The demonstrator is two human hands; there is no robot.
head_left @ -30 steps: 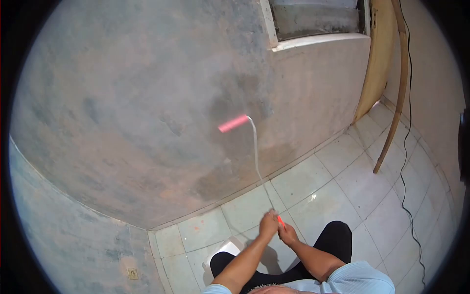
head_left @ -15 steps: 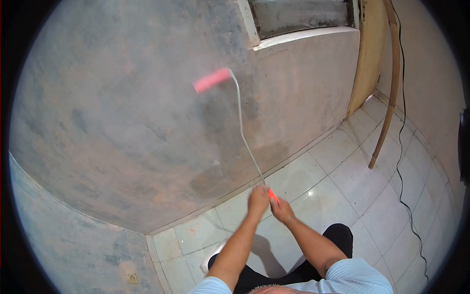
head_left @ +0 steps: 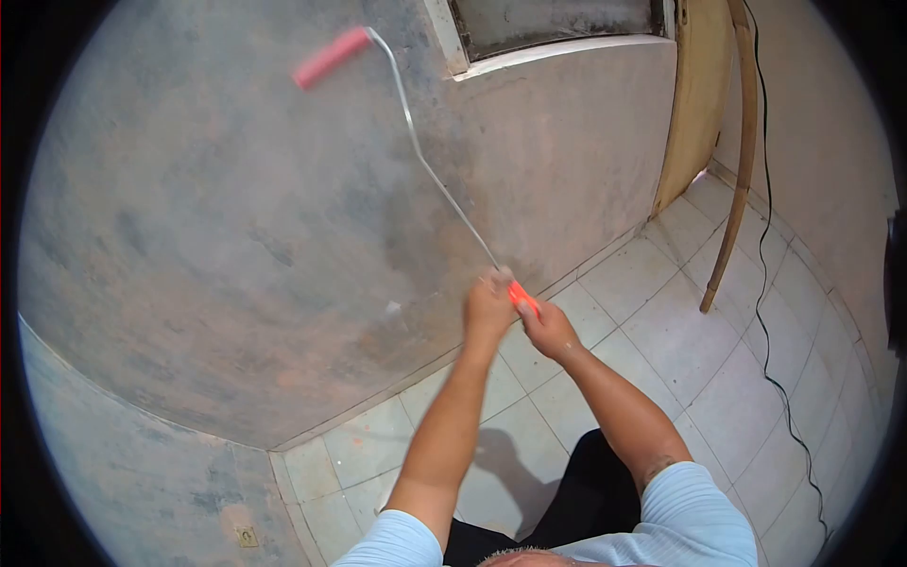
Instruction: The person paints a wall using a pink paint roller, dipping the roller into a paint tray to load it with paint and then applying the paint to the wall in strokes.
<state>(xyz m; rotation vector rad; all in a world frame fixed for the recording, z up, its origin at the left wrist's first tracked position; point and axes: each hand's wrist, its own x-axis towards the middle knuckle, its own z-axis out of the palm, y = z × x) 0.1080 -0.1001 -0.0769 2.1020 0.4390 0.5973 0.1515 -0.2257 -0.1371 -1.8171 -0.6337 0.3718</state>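
Note:
A paint roller point(head_left: 333, 57) with a pink sleeve is up on the patchy grey wall point(head_left: 246, 189), left of the window. Its long bent metal rod slants down to an orange handle between my hands. My left hand point(head_left: 488, 307) is wrapped round the upper end of the handle, where the rod enters. Just below and to the right, my right hand point(head_left: 550, 331) grips the lower part. A darker, damp-looking patch point(head_left: 425, 227) marks the wall behind the rod.
A window point(head_left: 557, 24) with a white sill is set in the wall above. A wooden pole point(head_left: 737, 198) leans at the right, with a black cable point(head_left: 763, 283) running down onto the tiled floor point(head_left: 652, 369). A socket point(head_left: 247, 537) sits low on the left wall.
The roller has moved up and to the left across the wall. Both my hands have risen with the handle, and my arms are stretched farther forward.

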